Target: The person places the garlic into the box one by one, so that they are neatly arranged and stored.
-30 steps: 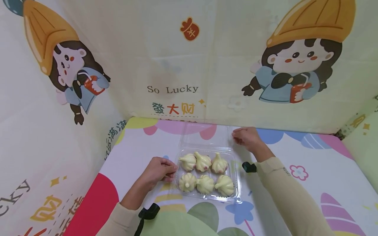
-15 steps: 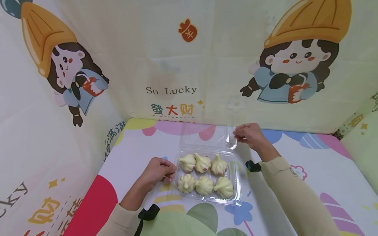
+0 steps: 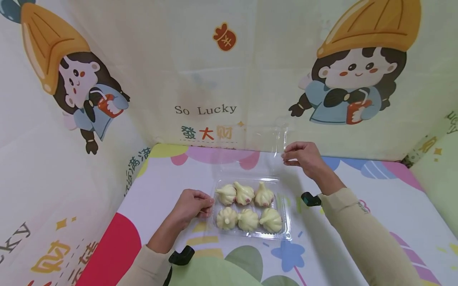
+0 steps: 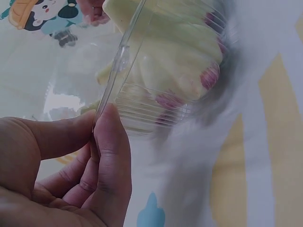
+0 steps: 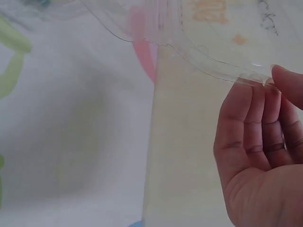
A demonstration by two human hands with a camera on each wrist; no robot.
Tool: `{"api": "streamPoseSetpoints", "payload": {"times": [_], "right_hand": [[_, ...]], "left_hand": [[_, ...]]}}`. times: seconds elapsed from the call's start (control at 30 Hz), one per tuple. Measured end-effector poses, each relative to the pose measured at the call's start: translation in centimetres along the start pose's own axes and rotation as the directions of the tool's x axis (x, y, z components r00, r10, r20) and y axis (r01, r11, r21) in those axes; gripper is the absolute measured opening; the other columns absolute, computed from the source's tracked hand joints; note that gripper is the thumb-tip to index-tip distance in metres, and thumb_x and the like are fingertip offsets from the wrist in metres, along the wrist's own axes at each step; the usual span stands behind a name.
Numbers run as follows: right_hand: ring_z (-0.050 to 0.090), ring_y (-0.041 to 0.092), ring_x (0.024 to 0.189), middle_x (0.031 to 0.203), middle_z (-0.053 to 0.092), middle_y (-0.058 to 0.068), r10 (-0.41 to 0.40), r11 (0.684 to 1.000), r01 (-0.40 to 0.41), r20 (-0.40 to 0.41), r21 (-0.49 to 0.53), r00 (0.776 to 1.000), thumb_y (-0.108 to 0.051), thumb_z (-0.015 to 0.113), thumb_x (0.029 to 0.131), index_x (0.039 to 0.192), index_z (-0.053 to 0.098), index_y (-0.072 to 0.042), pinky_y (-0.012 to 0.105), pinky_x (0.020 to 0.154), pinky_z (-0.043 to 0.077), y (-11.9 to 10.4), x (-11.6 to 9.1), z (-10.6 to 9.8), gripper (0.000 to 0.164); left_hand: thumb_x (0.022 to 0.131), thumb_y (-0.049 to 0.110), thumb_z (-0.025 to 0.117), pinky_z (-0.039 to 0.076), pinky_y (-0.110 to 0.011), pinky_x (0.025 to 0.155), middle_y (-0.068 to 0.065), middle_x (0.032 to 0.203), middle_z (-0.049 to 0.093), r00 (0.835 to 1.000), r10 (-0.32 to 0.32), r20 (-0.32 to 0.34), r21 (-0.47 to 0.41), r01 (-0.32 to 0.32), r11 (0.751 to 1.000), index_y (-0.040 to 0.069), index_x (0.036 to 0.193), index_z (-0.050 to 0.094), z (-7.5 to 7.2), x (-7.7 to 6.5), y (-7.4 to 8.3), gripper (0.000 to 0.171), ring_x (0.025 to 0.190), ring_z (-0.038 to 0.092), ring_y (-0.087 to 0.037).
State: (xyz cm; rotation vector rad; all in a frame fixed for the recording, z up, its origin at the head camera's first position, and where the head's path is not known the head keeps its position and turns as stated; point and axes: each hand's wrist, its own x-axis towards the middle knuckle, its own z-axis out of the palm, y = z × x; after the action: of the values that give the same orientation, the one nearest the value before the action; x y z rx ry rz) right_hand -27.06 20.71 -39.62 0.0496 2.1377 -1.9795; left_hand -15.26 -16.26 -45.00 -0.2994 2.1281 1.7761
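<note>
A clear plastic clamshell box (image 3: 287,235) sits on the table with several pale garlic bulbs (image 3: 247,219) in two rows in its compartments. At its left side, my left hand (image 3: 193,206) pinches the rim between thumb and forefinger; the left wrist view shows the rim (image 4: 113,78) between those fingertips. My right hand (image 3: 304,159) holds the right edge of the hinged lid (image 3: 281,139) behind the box. That lid is tilted up off the table, nearly upright. In the right wrist view, thumb and fingertips pinch the lid's edge (image 5: 213,71).
The box stands on a table with a colourful printed cloth (image 3: 171,171). A pale cartoon-printed curtain (image 3: 150,79) rises right behind the table and along both sides. Black wrist cameras (image 3: 181,256) are strapped at both sleeves.
My right hand has taken the lid's right edge and raised it from lying flat behind the box to nearly upright. The left hand stays at the box's left rim.
</note>
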Motion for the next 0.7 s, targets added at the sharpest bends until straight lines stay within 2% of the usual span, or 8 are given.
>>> {"api": "streamPoseSetpoints", "payload": {"times": [0.13, 0.43, 0.7], "right_hand": [[0.074, 0.013, 0.072, 0.078, 0.073, -0.004, -0.07, 0.997, 0.071, 0.026, -0.039, 0.997, 0.002, 0.07, 0.095, 0.091, 0.072, -0.002, 0.026, 0.076, 0.066, 0.0, -0.4, -0.2, 0.006], [0.07, 0.013, 0.074, 0.079, 0.072, -0.007, -0.215, 0.962, 0.225, 0.08, -0.152, 0.973, 0.003, 0.075, 0.091, 0.086, 0.075, -0.009, 0.025, 0.077, 0.063, 0.4, -1.3, -0.4, 0.013], [0.069, 0.012, 0.077, 0.082, 0.073, -0.009, -0.298, 0.912, 0.322, 0.129, -0.252, 0.946, 0.0, 0.08, 0.088, 0.089, 0.077, 0.001, 0.025, 0.076, 0.063, 1.2, -2.0, -0.5, 0.004]], "left_hand": [[0.096, 0.004, 0.071, 0.063, -0.026, 0.058, -0.009, 0.074, 0.071, 1.0, -0.008, -0.031, -0.01, 0.007, 1.0, -0.008, 0.096, 0.073, 0.2, 0.4, 0.3, 0.012, 0.059, 0.066, -0.011], [0.097, 0.001, 0.069, 0.063, -0.025, 0.059, -0.016, 0.086, 0.075, 0.999, -0.015, -0.046, -0.028, 0.014, 1.0, -0.01, 0.099, 0.073, 0.0, 1.6, 0.5, 0.012, 0.061, 0.066, -0.011], [0.097, 0.001, 0.069, 0.064, -0.025, 0.059, -0.014, 0.084, 0.075, 0.999, -0.016, -0.043, -0.034, 0.015, 0.999, -0.011, 0.101, 0.073, -0.4, 2.5, 0.9, 0.013, 0.061, 0.066, -0.01]]}}
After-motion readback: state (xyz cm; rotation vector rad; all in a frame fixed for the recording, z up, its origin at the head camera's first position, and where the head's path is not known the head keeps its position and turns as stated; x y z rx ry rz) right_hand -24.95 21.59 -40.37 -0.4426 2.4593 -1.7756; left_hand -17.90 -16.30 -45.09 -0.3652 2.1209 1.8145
